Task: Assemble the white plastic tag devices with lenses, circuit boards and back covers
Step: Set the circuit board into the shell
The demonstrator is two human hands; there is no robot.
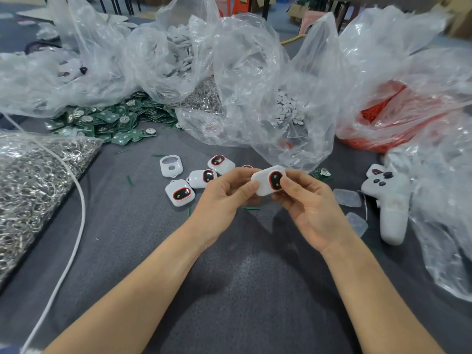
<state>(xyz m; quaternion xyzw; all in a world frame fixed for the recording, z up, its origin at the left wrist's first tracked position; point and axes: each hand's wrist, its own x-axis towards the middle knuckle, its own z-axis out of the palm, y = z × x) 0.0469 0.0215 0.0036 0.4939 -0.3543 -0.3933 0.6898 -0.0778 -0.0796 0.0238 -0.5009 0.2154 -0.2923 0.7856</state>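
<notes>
Both hands hold one white tag [268, 180] above the grey table [127, 226] — left hand [224, 194] pinches its edge, right hand [306, 200] grips it, thumb by the lens [275, 180]. Likely pressing the lens home — next probably a circuit board [120, 139].

Assembly workshop; bagged parts [255, 72] heaped beside loose circuit boards [107, 121].

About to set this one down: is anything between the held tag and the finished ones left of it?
Nothing visible does. The left hand and right hand pinch the tag; the finished tags lie just left of it on the cloth.
</notes>
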